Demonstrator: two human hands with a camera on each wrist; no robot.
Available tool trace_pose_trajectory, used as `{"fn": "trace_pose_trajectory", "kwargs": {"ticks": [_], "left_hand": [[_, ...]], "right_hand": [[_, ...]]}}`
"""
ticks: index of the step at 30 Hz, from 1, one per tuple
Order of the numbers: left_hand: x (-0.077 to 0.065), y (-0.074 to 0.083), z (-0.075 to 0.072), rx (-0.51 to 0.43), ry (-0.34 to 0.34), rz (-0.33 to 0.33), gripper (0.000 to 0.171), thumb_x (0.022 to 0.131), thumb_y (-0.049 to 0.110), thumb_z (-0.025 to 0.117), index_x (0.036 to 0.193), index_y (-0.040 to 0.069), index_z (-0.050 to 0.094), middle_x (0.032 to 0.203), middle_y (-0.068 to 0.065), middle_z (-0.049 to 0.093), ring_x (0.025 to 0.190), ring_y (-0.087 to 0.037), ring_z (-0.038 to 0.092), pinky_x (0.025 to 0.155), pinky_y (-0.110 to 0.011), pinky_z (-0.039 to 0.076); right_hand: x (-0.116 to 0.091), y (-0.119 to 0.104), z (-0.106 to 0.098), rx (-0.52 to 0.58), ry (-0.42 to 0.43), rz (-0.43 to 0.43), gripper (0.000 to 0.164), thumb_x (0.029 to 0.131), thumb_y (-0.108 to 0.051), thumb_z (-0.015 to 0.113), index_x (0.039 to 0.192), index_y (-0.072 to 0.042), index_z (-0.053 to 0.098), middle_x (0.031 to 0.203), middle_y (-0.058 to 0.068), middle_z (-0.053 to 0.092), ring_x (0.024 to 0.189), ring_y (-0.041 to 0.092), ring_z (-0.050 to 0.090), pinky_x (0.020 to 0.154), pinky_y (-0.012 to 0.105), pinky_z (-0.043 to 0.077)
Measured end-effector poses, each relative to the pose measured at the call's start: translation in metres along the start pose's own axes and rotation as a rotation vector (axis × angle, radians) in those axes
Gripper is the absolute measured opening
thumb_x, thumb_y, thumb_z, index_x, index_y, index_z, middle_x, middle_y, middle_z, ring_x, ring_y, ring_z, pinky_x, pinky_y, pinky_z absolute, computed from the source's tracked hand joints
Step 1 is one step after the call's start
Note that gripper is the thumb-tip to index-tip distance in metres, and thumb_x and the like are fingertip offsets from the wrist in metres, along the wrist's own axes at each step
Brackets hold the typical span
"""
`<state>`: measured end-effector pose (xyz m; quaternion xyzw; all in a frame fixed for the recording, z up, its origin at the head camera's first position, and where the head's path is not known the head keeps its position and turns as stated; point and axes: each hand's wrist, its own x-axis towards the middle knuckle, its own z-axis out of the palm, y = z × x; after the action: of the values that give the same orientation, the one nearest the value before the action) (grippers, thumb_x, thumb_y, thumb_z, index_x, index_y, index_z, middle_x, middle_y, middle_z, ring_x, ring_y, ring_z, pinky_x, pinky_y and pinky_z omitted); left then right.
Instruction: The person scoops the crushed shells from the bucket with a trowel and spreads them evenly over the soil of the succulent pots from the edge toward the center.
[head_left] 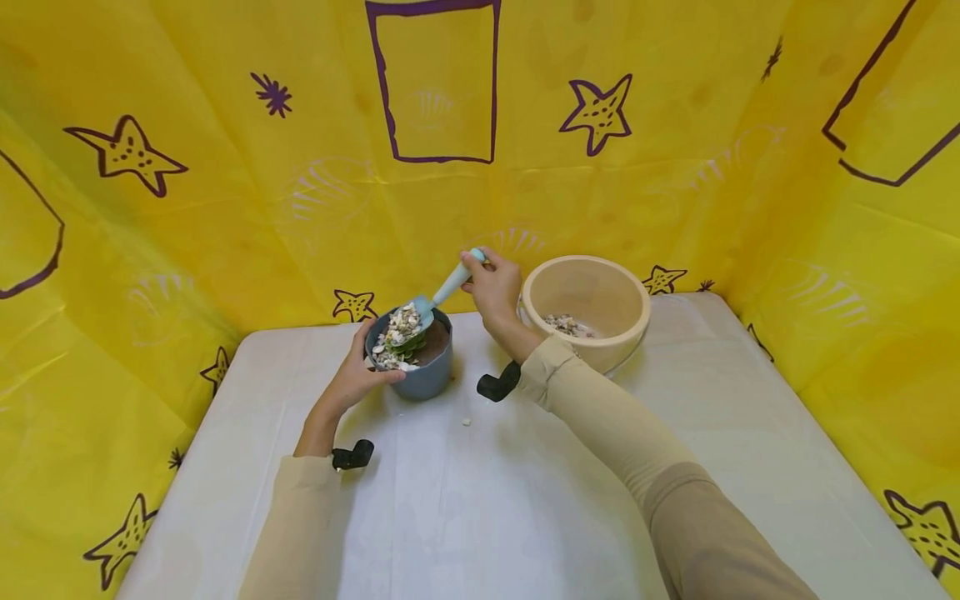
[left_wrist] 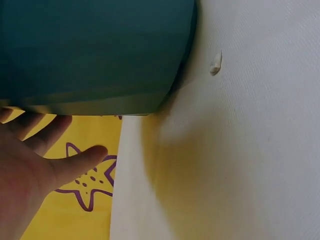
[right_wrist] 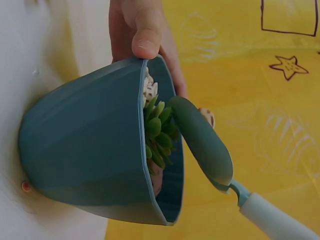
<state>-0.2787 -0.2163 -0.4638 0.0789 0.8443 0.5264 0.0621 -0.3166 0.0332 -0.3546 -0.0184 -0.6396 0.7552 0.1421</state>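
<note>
My left hand [head_left: 354, 377] holds the side of a blue-grey plant pot [head_left: 423, 383], its thumb at the near rim and fingers round the far side. In the right wrist view that thumb lies on the pot's rim. Inside the pot grow a green succulent [right_wrist: 159, 135] and bare brown soil [head_left: 435, 343], with pale pebbles on the left side. My right hand [head_left: 497, 287] grips the handle of a light blue trowel [head_left: 450, 285]. Its blade, heaped with mixed white and brown pebbles [head_left: 406, 321], tilts over the pot.
A cream bucket [head_left: 636, 321] with some pebbles [head_left: 567, 325] at its bottom stands right of the pot. One loose pebble [head_left: 467, 422] lies on the white tabletop [head_left: 465, 517]. Yellow patterned cloth [head_left: 435, 217] rises behind and on both sides.
</note>
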Motion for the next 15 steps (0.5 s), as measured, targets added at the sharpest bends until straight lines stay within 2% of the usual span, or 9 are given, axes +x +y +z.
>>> {"fn": "trace_pose_trajectory", "kwargs": {"ticks": [8,15], "left_hand": [[-0.004,-0.003,0.005,-0.026,0.02,0.03,0.113,0.077,0.022,0.083,0.157,0.022,0.002,0.163,-0.013,0.012,0.15,-0.035,0.013,0.119,-0.061,0.012],[-0.007,0.008,0.003,-0.002,-0.006,0.015,0.117,0.077,0.021,0.082,0.157,0.017,-0.003,0.164,-0.016,0.008,0.15,-0.037,0.012,0.119,-0.06,0.013]], "right_hand": [[-0.001,0.002,0.002,-0.062,0.012,-0.044,0.023,0.089,-0.019,0.072,0.105,-0.002,0.074,0.095,0.02,0.074,0.063,0.018,0.07,0.064,0.034,0.06],[-0.001,0.001,0.003,-0.083,0.014,-0.068,0.024,0.089,-0.02,0.072,0.104,-0.001,0.073,0.095,0.019,0.075,0.064,0.02,0.071,0.061,0.029,0.06]]}}
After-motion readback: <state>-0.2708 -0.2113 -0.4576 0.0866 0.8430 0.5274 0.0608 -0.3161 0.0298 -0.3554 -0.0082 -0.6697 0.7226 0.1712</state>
